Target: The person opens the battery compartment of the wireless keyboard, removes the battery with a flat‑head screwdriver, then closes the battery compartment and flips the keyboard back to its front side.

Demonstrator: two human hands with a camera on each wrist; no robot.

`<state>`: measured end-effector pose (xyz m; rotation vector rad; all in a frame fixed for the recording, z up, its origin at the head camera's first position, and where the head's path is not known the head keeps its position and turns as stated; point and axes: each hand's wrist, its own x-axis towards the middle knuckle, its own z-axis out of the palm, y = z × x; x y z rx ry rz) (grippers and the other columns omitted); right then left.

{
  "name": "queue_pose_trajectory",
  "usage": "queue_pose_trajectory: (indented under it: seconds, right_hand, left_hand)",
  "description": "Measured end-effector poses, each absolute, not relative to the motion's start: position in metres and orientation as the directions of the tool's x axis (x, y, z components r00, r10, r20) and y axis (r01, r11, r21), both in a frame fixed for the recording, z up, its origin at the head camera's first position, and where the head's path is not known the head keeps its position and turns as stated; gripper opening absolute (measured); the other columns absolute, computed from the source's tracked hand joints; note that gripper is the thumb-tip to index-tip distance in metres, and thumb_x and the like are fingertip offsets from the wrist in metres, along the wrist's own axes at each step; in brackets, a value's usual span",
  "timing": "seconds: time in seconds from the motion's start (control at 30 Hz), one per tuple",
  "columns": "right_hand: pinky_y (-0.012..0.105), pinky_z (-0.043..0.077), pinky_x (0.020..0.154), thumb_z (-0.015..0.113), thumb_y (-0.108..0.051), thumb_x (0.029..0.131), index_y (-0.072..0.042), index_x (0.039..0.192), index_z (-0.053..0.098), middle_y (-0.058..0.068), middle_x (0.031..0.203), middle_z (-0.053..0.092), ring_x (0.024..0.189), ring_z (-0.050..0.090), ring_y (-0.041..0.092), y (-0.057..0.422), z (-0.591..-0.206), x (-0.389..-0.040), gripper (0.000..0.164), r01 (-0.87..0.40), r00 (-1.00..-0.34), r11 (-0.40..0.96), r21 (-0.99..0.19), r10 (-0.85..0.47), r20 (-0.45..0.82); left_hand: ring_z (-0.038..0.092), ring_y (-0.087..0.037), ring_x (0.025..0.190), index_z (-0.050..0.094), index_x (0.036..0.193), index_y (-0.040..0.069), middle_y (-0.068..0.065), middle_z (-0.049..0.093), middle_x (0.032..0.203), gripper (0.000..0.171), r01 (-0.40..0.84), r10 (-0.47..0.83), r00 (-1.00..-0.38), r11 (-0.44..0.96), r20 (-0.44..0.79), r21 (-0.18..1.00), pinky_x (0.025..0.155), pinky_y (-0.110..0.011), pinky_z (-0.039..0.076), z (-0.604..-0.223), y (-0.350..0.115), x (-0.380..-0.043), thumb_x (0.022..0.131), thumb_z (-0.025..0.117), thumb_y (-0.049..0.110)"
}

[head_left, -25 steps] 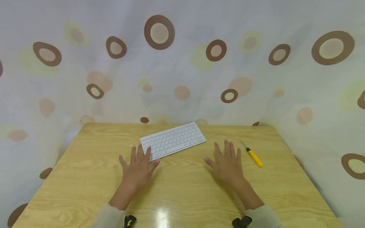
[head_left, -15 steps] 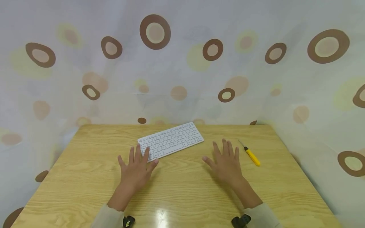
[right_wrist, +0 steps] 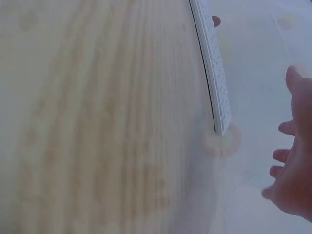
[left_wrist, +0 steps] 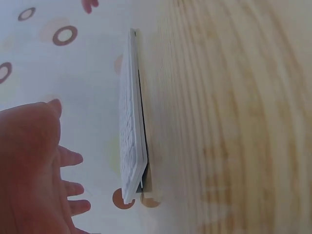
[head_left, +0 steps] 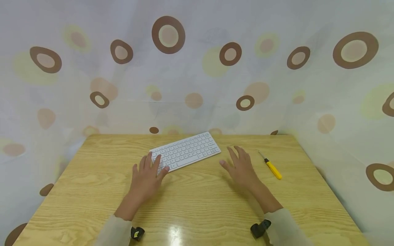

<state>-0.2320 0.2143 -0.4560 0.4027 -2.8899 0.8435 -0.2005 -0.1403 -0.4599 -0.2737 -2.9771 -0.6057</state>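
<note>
A white keyboard (head_left: pixel 186 149) lies slanted near the back of the wooden table, its right end farther away. My left hand (head_left: pixel 145 180) is over its near left corner, fingers spread and slightly bent; in the left wrist view this hand (left_wrist: pixel 31 165) is raised off the tabletop, apart from the keyboard (left_wrist: pixel 132 122). To the right of the keyboard hovers my right hand (head_left: pixel 243 172), its fingers loosely bent and holding nothing. The right wrist view has that hand (right_wrist: pixel 297 156) above table level, with the keyboard (right_wrist: pixel 214 68) beyond.
A screwdriver (head_left: pixel 273 169) with a yellow handle lies to the right of my right hand, tip pointing to the back. A patterned curtain (head_left: pixel 197 68) rises behind and beside the wooden table (head_left: pixel 197 205). Each wrist carries a small black device.
Both hands' fingers have gone from widely spread to more bent and closer together. My left hand has shifted slightly farther over the keyboard corner. Keyboard and screwdriver stay in place.
</note>
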Motion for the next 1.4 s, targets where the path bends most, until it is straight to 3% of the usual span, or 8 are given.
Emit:
queue_pose_trajectory:
  seconds: [0.13,0.3,0.53,0.7,0.93,1.4]
  right_hand:
    - [0.075,0.019,0.111,0.046,-0.051,0.104,-0.005,0.159,0.024,0.027,0.162,0.014,0.149,0.011,0.052,0.220,-0.458,-0.247,0.075,-0.283,-0.956,0.715,-0.640,-0.261,0.132]
    - [0.069,0.024,0.114,0.049,-0.044,0.105,-0.003,0.158,0.026,0.028,0.160,0.019,0.147,0.020,0.050,0.227,-0.464,-0.269,0.071,-0.278,-0.951,0.665,-0.693,-0.295,0.098]
    - [0.059,0.036,0.112,0.054,-0.040,0.104,-0.006,0.157,0.032,0.021,0.161,0.028,0.144,0.035,0.044,0.234,-0.471,-0.295,0.067,-0.211,-0.954,0.586,-0.783,-0.299,0.033]
    - [0.058,0.039,0.110,0.057,-0.030,0.104,-0.004,0.154,0.037,0.022,0.156,0.039,0.140,0.043,0.042,0.236,-0.474,-0.309,0.060,-0.220,-0.949,0.551,-0.805,-0.312,0.045]
    - [0.053,0.042,0.109,0.062,-0.023,0.101,-0.001,0.149,0.047,0.025,0.143,0.053,0.131,0.053,0.040,0.232,-0.478,-0.325,0.055,-0.238,-0.946,0.550,-0.801,-0.318,0.062]
    - [0.045,0.044,0.105,0.064,-0.014,0.098,-0.003,0.138,0.059,0.017,0.129,0.063,0.117,0.059,0.029,0.216,-0.481,-0.342,0.042,-0.136,-0.966,0.557,-0.820,-0.257,-0.014]
  left_hand:
    - [0.017,-0.046,0.150,0.027,0.159,0.005,-0.024,0.015,0.165,0.079,0.182,0.142,-0.982,0.873,0.123,0.452,0.116,-0.068,0.018,-0.461,-0.146,-0.210,0.104,0.029,0.062]
    - [0.021,-0.048,0.149,0.027,0.158,0.004,-0.023,0.019,0.164,0.080,0.143,0.117,-0.990,0.830,0.083,0.539,0.114,-0.067,0.026,-0.463,-0.156,-0.223,0.104,0.031,0.063]
    - [0.025,-0.047,0.148,0.031,0.156,0.002,-0.025,0.026,0.160,0.064,0.118,0.107,-0.992,0.711,0.060,0.693,0.117,-0.063,0.025,-0.468,-0.171,-0.240,0.108,0.041,0.043]
    - [0.038,-0.048,0.140,0.032,0.155,0.001,-0.028,0.028,0.158,0.058,0.093,0.092,-0.995,0.638,0.045,0.764,0.111,-0.062,0.036,-0.472,-0.180,-0.251,0.108,0.044,0.034]
    - [0.045,-0.045,0.136,0.033,0.155,0.003,-0.026,0.032,0.157,0.054,0.031,0.061,-0.998,0.580,-0.005,0.814,0.107,-0.056,0.043,-0.478,-0.189,-0.263,0.108,0.045,0.026]
    - [0.055,-0.039,0.126,0.044,0.149,0.001,-0.024,0.051,0.144,0.046,0.002,0.033,-0.999,0.536,-0.019,0.844,0.103,-0.051,0.046,-0.479,-0.191,-0.276,0.106,0.048,0.016]
